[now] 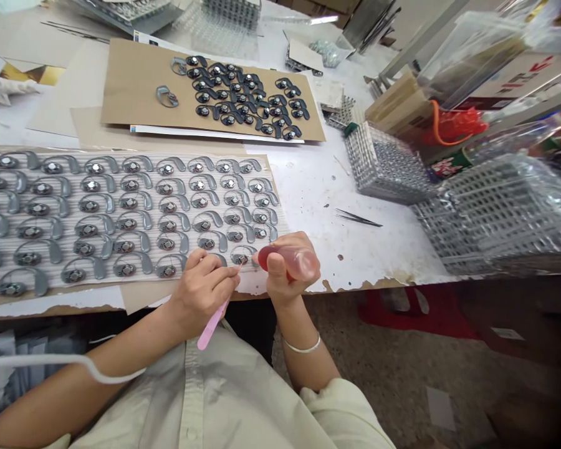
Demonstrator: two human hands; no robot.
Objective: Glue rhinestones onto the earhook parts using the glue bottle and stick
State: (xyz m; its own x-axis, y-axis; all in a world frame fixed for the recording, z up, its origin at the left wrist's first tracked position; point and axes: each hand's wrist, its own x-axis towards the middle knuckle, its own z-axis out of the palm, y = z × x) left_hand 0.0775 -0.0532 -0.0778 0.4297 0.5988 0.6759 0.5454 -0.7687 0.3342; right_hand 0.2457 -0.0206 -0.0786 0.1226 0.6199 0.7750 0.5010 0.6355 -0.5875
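Observation:
My left hand point(204, 290) is closed on a slim tool with a flat pink handle point(214, 325). Its thin tip reaches up to a grey ear-hook earphone piece point(241, 257) in the front row. From the other side, my right hand point(287, 268) grips a translucent reddish squeeze bottle point(292, 262), tilted with its narrow end toward that same piece. Whether the bottle touches the piece I cannot tell. Many similar grey pieces, each with a shiny stone, lie in rows on a ribbed pale sheet point(144, 285).
Behind, a brown cardboard sheet point(131, 81) carries several darker ear-hook pieces point(234, 93). Dark tweezers point(359, 217) lie right of my hands. Stacked clear trays point(383, 162) and bagged white racks point(505, 212) stand at the right. A red stool point(421, 312) is below the table edge.

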